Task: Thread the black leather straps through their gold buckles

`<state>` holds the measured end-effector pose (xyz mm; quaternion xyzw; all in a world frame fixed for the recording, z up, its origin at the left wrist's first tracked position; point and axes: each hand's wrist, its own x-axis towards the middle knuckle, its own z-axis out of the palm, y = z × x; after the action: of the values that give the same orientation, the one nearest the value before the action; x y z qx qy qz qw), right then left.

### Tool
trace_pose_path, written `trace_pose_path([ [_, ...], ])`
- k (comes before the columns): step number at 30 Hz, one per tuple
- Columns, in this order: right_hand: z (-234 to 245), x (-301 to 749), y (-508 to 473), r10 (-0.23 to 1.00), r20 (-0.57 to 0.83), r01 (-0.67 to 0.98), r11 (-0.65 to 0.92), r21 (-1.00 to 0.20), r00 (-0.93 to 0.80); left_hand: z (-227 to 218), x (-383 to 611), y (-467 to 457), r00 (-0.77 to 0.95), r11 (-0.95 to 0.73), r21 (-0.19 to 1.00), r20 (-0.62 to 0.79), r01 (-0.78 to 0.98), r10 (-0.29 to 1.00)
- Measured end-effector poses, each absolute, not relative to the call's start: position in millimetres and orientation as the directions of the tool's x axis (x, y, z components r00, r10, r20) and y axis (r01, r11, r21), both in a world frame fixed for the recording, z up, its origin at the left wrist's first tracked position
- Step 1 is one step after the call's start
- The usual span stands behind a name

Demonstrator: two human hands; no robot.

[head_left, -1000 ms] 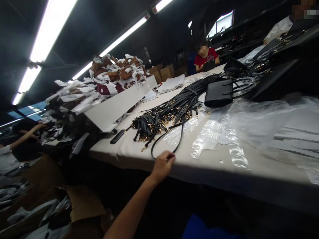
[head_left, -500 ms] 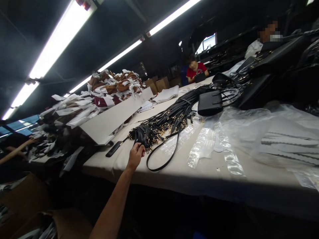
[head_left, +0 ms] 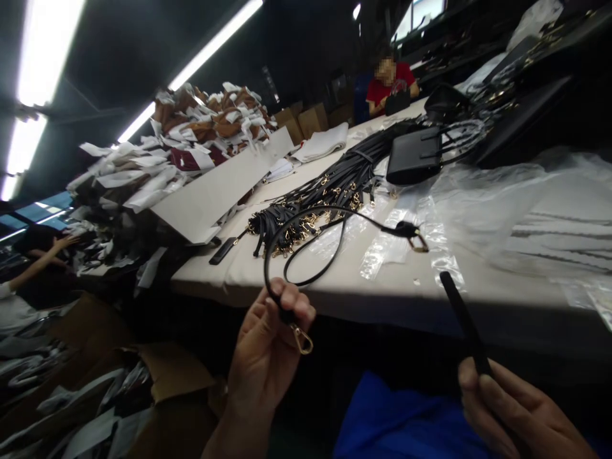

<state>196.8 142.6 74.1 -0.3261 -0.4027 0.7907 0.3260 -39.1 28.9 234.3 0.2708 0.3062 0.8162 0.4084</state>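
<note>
— Black strap [head_left: 306,220] lifted?
— Yes, left hand [head_left: 268,357] pinches its clasp end above the table [head_left: 382,299]; right hand [head_left: 511,408] grips a flat black strip [head_left: 461,319]. The strap pile [head_left: 325,197] looks barely touched.

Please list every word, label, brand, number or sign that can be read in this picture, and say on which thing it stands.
None can be read.
The black strap in the left hand: no print.
The black strip in the right hand: no print.
The black handbag: no brand visible.
The white-wrapped pile: too blurred to tell.
</note>
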Motion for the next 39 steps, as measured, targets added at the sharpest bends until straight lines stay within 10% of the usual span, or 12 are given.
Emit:
trace_pose_path([
  [6,117.2,179.2,123.9,0.666,-0.147,-0.260,-0.472,-0.842,-0.731,180.4,15.8,17.0,-0.386,-0.106,0.792,-0.172,-0.602,0.906],
  [15,99.9,158.4,110.5,0.642,-0.082,-0.183,-0.336,-0.924,-0.762,144.2,25.3,0.6,-0.397,0.017,0.900,-0.209,-0.435,0.894],
  [24,61.3,120.7,122.5,0.353,-0.248,-0.080,-0.701,-0.709,-0.902,124.3,17.8,5.7,-0.382,0.207,0.850,-0.418,-0.484,0.824],
  [39,50.7,127.5,137.7,0.583,-0.381,-0.137,-0.655,-0.743,-0.717,89.0,-12.4,-11.0,0.108,0.531,0.732,-0.542,-0.426,0.834],
])
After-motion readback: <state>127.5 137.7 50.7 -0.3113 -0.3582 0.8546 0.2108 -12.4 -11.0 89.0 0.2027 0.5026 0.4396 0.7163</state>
